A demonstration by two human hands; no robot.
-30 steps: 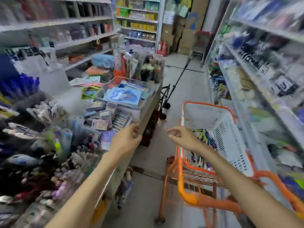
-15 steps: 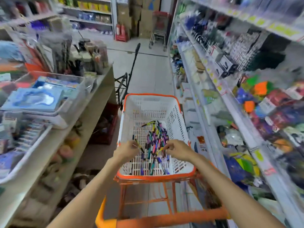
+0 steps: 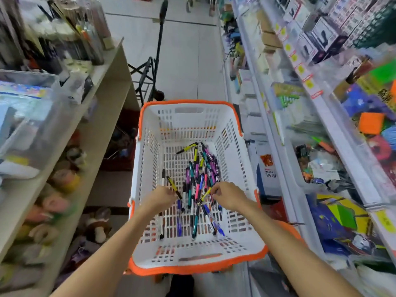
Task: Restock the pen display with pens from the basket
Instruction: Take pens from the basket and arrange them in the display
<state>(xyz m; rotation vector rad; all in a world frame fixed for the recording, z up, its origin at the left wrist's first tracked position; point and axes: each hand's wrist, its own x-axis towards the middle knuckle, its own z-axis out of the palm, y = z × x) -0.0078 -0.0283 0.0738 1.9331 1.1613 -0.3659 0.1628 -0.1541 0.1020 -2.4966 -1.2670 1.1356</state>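
Two stocked shelves (image 3: 267, 86) flanking basket (image 3: 147, 133), black trolley (image 3: 150, 71) ahead

Black folding trolley (image 3: 150, 69) standing on the pale floor (image 3: 182, 50) at upper middle. Clear plastic bin (image 3: 32, 116) on the beige shelf (image 3: 102, 82) at left. Orange cube (image 3: 370, 123) and yellow price tags (image 3: 300, 69) at right.

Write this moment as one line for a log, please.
stage: picking pens from basket | left hand: pinching yellow pen | right hand: pinching another yellow pen | pen pile: loose on basket floor
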